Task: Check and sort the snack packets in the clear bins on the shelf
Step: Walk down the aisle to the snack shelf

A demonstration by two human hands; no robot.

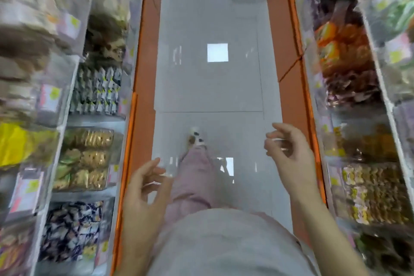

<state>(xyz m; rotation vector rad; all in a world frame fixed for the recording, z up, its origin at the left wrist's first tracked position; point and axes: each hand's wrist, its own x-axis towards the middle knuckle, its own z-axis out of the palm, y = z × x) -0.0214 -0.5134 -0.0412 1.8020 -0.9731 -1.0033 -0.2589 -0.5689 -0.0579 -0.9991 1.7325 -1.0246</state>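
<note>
Currently the left hand [145, 188] and right hand [289, 152] hover empty, fingers loosely spread, over the floor [208, 87]; the snack packets [89, 157] sit in clear bins [115, 145] on both sides. Better to stop, face one bin squarely, then reach.

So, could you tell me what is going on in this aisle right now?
A person stands in an aisle between shelves of clear bins filled with snack packets, and seems to be walking: one foot is stepped forward on the floor. The left hand and right hand are both empty, fingers loosely curled, out over the floor. Neither touches a bin, so no packet is being checked at this moment.
</note>
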